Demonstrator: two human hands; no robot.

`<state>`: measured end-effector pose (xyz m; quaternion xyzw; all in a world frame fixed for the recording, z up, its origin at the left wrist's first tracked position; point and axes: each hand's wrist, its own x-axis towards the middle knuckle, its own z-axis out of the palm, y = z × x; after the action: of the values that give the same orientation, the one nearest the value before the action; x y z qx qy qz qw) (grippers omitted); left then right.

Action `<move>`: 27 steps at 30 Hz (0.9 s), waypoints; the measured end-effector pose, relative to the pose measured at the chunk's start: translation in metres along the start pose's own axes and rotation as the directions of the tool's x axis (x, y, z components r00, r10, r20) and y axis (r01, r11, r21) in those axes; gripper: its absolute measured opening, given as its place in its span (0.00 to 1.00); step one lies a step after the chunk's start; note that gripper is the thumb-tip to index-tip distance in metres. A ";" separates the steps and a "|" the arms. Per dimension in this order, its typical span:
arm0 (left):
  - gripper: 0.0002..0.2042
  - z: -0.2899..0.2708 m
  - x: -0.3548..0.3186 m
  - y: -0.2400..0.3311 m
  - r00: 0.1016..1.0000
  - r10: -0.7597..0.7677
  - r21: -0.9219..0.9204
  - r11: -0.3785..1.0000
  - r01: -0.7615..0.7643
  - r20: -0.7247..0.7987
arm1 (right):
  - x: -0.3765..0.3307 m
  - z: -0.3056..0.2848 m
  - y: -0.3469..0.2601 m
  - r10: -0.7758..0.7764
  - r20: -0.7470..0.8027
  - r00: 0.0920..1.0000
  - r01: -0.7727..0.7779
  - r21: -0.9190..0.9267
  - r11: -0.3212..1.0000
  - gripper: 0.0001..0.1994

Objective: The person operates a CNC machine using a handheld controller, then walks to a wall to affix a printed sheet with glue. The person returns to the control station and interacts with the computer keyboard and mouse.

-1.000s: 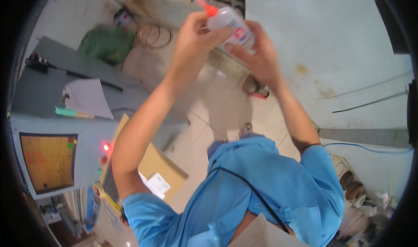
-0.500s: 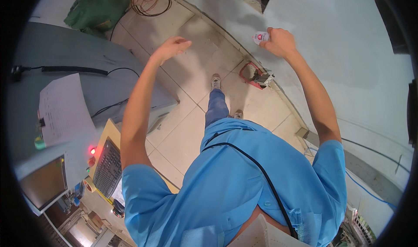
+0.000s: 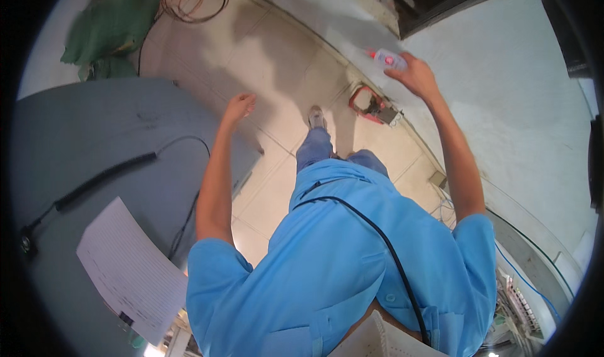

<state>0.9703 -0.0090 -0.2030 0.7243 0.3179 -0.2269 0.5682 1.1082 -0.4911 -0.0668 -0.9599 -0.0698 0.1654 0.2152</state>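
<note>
Seen from above, a person in a blue shirt walks over a tiled floor [image 3: 277,49]. At one o'clock the right hand [image 3: 416,75] is curled around a small white bottle with a red cap [image 3: 387,58]. At eleven o'clock the left hand [image 3: 240,106] hangs loosely curled, holding nothing, beside a grey desk [image 3: 94,143] carrying a lined paper sheet [image 3: 129,272]

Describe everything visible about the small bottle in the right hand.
The small bottle looks like pale, whitish plastic with a pink or red label patch on its side and a reddish tip at the end pointing away from the right hand. It lies tilted, nearly sideways, held out at arm's length toward the pale wall. The fingers grip its rear end and cover part of the body, so its full shape cannot be told. Whether it is capped is too blurred to tell. Nothing else touches it.
</note>
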 end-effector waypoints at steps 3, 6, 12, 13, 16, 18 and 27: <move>0.17 0.011 0.011 0.085 0.908 0.390 -0.156 0.898 -0.412 -0.156 | -0.022 0.001 0.016 0.062 0.027 0.998 -0.066 0.595 0.801 0.26; 0.12 0.048 -0.023 0.212 0.687 0.641 -0.302 0.618 -0.726 -0.342 | -0.056 -0.010 0.015 0.169 0.038 0.985 -0.119 0.857 0.501 0.31; 0.13 0.114 -0.137 0.424 0.213 0.963 -0.429 0.125 -0.894 -0.163 | -0.108 -0.061 -0.044 0.056 -0.392 0.918 0.386 0.917 0.098 0.29; 0.13 0.126 -0.151 0.449 0.160 0.983 -0.473 0.099 -0.876 -0.092 | -0.116 -0.071 -0.054 0.061 -0.448 0.892 0.442 0.892 0.088 0.29; 0.12 0.201 -0.210 0.509 0.025 0.999 -0.555 0.033 -0.832 0.022 | -0.162 -0.130 -0.055 0.130 -0.692 0.710 0.645 0.713 0.276 0.33; 0.21 0.249 -0.248 0.527 -0.032 0.998 -0.448 -0.055 -0.892 -0.060 | -0.199 -0.168 -0.050 0.150 -0.820 0.552 0.735 0.564 0.377 0.35; 0.49 0.317 -0.285 0.567 -0.527 0.785 0.300 -0.442 -0.845 -0.326 | -0.245 -0.341 -0.064 -0.018 -1.000 -0.018 0.716 -0.025 0.698 0.34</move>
<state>1.1896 -0.4601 0.2991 0.6276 -0.3211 0.5506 0.4469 0.9938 -0.6166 0.3219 -0.6532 -0.1319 -0.5638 0.4879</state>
